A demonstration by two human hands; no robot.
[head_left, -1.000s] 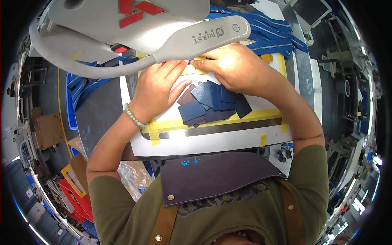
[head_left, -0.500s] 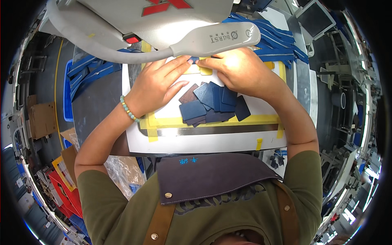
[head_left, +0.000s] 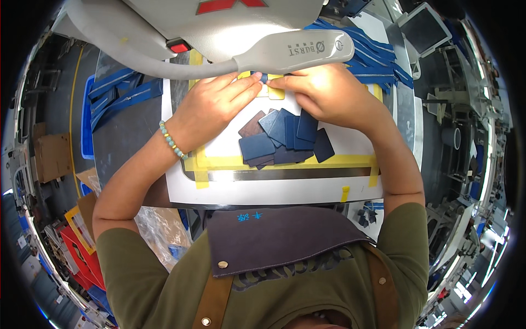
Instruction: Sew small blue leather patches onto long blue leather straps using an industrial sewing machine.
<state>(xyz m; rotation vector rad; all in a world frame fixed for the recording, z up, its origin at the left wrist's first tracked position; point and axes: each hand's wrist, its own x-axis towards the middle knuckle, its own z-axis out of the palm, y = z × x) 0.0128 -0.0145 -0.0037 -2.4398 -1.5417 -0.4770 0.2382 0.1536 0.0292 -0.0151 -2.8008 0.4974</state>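
My left hand reaches under the grey machine handle, fingers stretched out and tips touching a small blue piece on yellow strips. From the other side my right hand touches that piece with an extended index finger; its thumb is bent below and apart, and some fingers are partly hidden by the handle. Just below my hands, overlapping square cards in blue, navy and brown lie loose on a white board edged with yellow tape. A beaded bracelet circles my left wrist.
Blue zipper strips lie at left and behind right. The grey machine body with a red switch overhangs the board. A blue tray, cardboard boxes and plastic bagging sit left; a screen stands back right.
The view has shifted slightly, so the bench and my forearms sit further left in the picture. Both hands stay at the small blue piece, with only slight finger movement.
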